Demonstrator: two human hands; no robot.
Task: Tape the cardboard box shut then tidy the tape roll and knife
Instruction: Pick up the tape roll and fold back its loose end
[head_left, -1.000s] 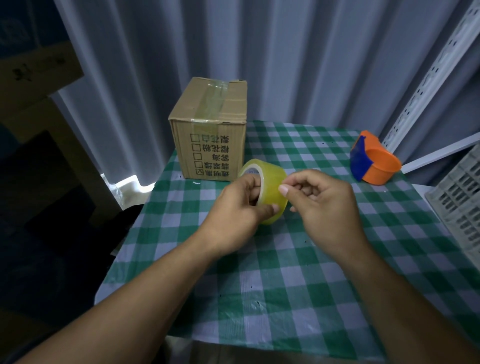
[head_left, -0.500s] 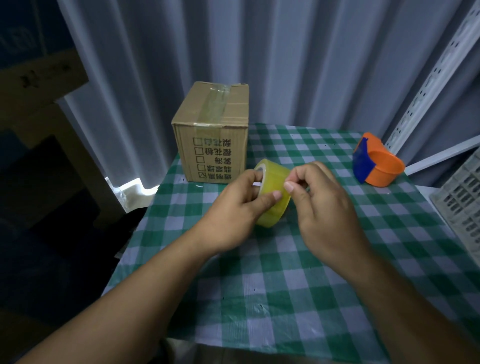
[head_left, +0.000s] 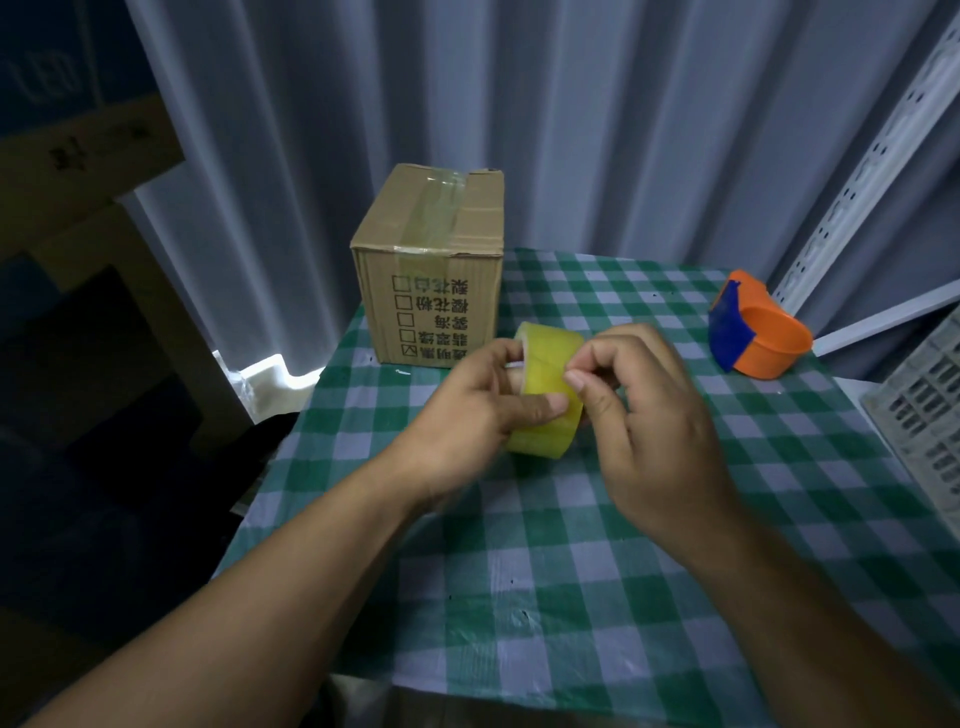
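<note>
Two hands on one roll in the head view. The left hand (head_left: 483, 410) grips the yellowish translucent tape roll (head_left: 545, 436), thumb across its outer band and fingers tucked into the core, low over the green-and-white checked tablecloth (head_left: 571, 571). The right hand (head_left: 654, 421) pinches thumb and forefinger at the roll's three o'clock face, picking for the loose end, I'd say. The brown cardboard box (head_left: 431, 270) stands at eleven o'clock from the roll, just behind it and nearer the left hand. A clear strip on its lid runs toward twelve. The roll's core points to ten o'clock. The tape end is too transparent to make out. No knife shows plainly; an orange-and-blue plastic holder (head_left: 753, 332) sits at two o'clock.
</note>
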